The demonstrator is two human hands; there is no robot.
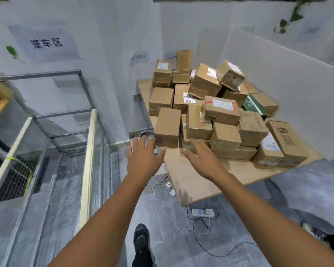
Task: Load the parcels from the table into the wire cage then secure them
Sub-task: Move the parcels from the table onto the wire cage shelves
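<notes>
Now both hands, left hand [143,155] and right hand [201,157], reach open-fingered at centre frame for the plain brown cardboard parcel [168,127], probably light and rigid, best clasped by opposite sides.

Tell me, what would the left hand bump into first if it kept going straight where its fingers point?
Probably the plain brown box standing at the near corner of the table. The left hand reaches with open fingers just left of it, so it might slip past its side.
</notes>
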